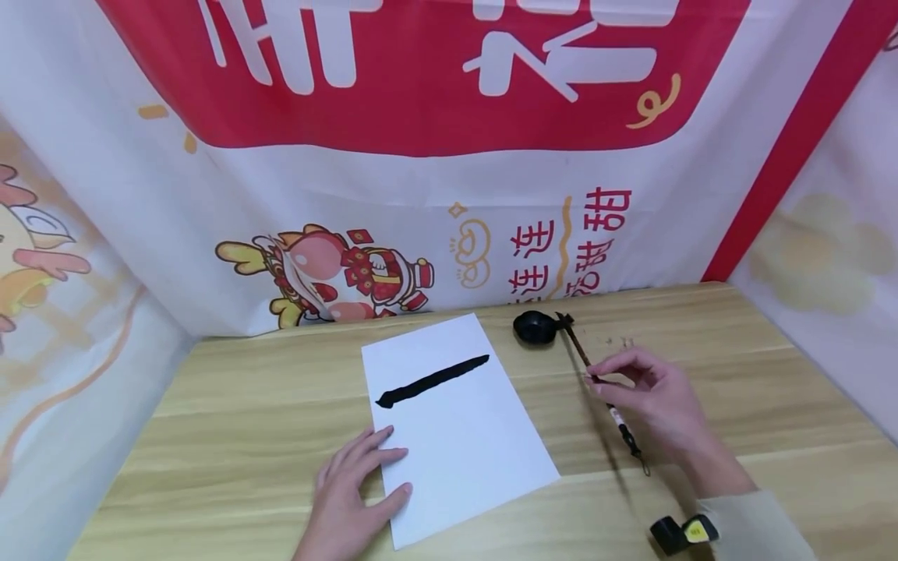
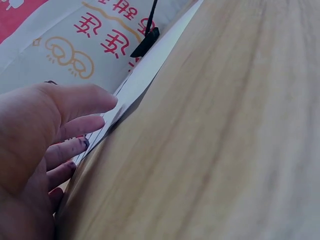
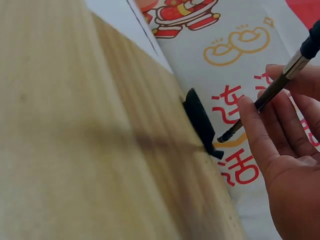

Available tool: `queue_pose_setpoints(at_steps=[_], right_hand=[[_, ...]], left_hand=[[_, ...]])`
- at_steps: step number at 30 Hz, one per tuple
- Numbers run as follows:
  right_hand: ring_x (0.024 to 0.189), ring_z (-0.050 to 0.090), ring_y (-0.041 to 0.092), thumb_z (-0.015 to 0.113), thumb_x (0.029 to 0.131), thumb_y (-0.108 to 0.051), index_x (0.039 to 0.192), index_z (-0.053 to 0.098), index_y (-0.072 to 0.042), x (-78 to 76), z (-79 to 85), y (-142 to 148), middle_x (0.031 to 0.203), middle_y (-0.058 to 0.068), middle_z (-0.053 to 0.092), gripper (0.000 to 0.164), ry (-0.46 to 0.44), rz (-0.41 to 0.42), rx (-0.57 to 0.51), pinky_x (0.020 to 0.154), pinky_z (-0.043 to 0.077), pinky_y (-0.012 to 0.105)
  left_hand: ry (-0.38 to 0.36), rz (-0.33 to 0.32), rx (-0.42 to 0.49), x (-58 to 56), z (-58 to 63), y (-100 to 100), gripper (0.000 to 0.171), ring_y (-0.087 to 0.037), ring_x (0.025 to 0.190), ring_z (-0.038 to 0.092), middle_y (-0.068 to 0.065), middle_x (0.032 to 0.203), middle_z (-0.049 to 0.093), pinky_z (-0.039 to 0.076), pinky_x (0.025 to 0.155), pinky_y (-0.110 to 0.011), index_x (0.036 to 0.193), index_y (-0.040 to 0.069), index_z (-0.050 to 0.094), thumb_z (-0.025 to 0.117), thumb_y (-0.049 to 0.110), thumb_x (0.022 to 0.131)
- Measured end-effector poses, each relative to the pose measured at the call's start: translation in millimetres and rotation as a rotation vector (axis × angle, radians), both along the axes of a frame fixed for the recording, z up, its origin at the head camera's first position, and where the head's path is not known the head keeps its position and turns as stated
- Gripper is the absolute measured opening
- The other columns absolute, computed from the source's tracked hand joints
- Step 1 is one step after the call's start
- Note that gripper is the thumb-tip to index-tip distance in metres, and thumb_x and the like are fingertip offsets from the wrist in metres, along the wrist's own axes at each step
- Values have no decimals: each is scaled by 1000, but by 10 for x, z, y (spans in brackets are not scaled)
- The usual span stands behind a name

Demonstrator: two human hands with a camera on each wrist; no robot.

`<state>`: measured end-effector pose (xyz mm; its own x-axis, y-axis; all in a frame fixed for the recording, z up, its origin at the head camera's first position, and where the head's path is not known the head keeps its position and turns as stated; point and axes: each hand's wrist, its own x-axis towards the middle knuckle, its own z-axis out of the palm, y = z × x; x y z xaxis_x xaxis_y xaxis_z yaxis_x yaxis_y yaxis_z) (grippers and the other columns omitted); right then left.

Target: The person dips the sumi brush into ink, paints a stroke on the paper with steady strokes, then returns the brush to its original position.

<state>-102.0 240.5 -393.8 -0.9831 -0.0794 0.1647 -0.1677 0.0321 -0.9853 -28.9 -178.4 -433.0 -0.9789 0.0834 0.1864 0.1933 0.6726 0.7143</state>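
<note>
A white sheet of paper [image 1: 470,452] lies on the wooden table, with one thick black stroke [image 1: 435,380] across its upper part. My left hand [image 1: 354,487] rests at the left edge of the sheet, fingers spread and fingertips on the paper. Between thumb and fingers, my right hand [image 1: 655,397] pinches a writing brush [image 1: 579,347] around the middle of its shaft. Its dark tip points away from me, right beside a black ink dish [image 1: 535,328]. In the right wrist view the brush [image 3: 272,92] slants down toward the dish [image 3: 200,117].
A white cloth [image 1: 421,179] with red print and cartoon figures hangs along the table's back edge, and similar cloths stand at both sides. Next to the right sleeve [image 1: 754,526] is a small black object with a yellow label [image 1: 682,534]. Bare wood [image 1: 231,436] extends left of the paper.
</note>
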Motion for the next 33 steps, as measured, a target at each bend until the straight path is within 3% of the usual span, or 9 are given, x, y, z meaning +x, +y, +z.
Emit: queue_pose_setpoints(at_steps=[6,15,20,24,28,31,33], right_hand=[[111,72,11,82,93,-5,123,68,3,55,-80,-6,121,-1,77,33,-88,-48,158,93,58,18],[116,75,8,79,98,-15,126,67,1,68,-118,-25,128,-1,79,34,-94,-25,210,96,58,18],[117,74,8,79,99,-21,127,70,-4,93,-130,-38,132,4,77,34,-105,-10,256,97,57,17],[121,72,12,78,100,-27,127,72,-10,87,-104,-88,134,5,76,32,-98,-12,355,101,54,17],[124,71,26,78,101,-23,124,73,-12,140,-12,-124,130,7,76,26,-10,-54,531,107,58,39],[128,68,36,80,99,-22,130,70,-11,183,130,-175,133,11,73,35,153,-92,709,108,54,61],[132,64,39,82,97,-28,139,66,-12,184,252,-232,140,13,70,47,277,-121,842,108,51,66]], left_hand=[[-5,-24,20,1,17,5,41,-38,153,46,4,158,61,21,117,-69,120,37,77,92,29,83],[33,-35,34,-12,56,-17,44,-35,153,48,6,155,64,21,119,-66,120,35,78,93,25,81],[9,-35,37,20,37,-42,47,-34,154,46,9,155,63,19,120,-67,124,37,76,93,27,81],[-19,-25,45,33,54,-92,48,-34,155,44,9,157,61,20,120,-67,127,39,75,92,29,83],[-68,-29,53,14,125,-117,44,-35,154,48,5,161,59,27,121,-69,130,34,75,89,29,88],[-114,-35,34,-32,259,-127,44,-39,155,47,0,166,52,34,123,-71,136,29,72,84,32,94],[-122,-18,17,-89,401,-139,45,-40,157,43,-1,170,47,35,124,-69,140,26,70,81,36,98]])
